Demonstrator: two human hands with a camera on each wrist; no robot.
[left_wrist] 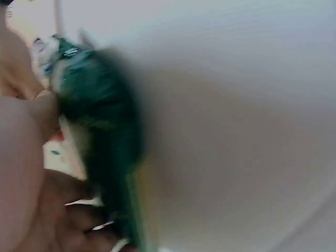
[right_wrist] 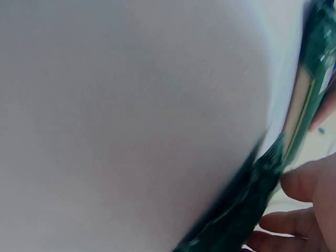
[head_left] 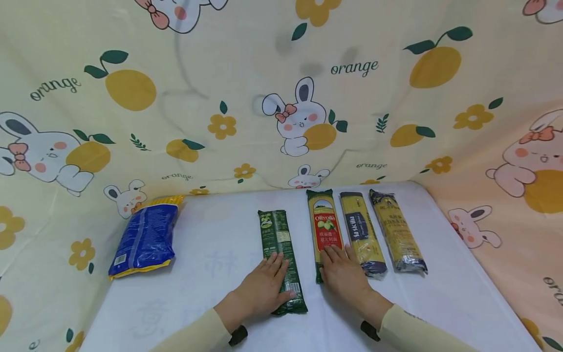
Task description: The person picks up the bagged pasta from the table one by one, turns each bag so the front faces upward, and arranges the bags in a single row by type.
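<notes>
My left hand [head_left: 262,284] rests on the lower half of a dark green pasta pack [head_left: 276,233], its back label and barcode facing up. The fingers lie nearly straight over it and the thumb reaches across near the barcode. In the left wrist view this pack [left_wrist: 102,105] is blurred beside the fingers. To its right, my right hand [head_left: 345,274] lies over the lower part of a green pasta pack with a red label [head_left: 325,222], fingers relaxed on top and thumb at the left edge. The right wrist view shows that pack's green wrapper [right_wrist: 236,210] close to the thumb.
A yellow pasta pack with a dark blue label [head_left: 359,227] lies just right of my right hand. Beside it is a gold pasta pack [head_left: 398,232]. A puffy blue bag with yellow ends [head_left: 145,237] lies far left on the white tabletop [head_left: 211,254]. A patterned curtain [head_left: 246,63] stands behind.
</notes>
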